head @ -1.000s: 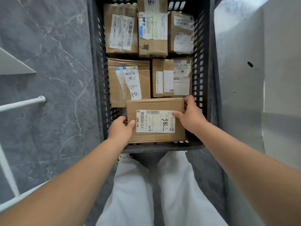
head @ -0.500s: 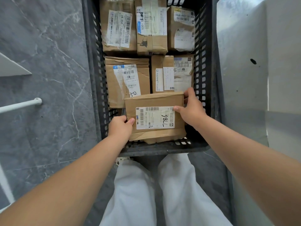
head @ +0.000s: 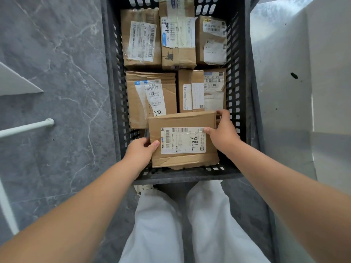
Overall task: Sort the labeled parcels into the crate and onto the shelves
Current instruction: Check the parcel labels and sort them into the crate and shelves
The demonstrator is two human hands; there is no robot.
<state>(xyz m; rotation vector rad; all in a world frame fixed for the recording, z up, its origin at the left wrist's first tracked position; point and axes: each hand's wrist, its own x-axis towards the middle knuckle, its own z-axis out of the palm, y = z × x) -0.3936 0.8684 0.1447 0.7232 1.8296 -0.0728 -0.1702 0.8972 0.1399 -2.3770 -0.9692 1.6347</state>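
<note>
Cardboard parcel [head: 182,141] sits at the near end of the black crate [head: 190,176]. Your left hand [head: 140,151] grips its left edge and your right hand [head: 222,133] its far right corner. You seem to be placing it, so next lower it flat and let go.

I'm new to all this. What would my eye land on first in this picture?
First, the cardboard parcel at the near end of the black crate, its white label bearing a big handwritten number, gripped by the left hand on its left edge and the right hand at its far right corner. Behind it, five more labeled parcels fill the crate in two rows.
</note>
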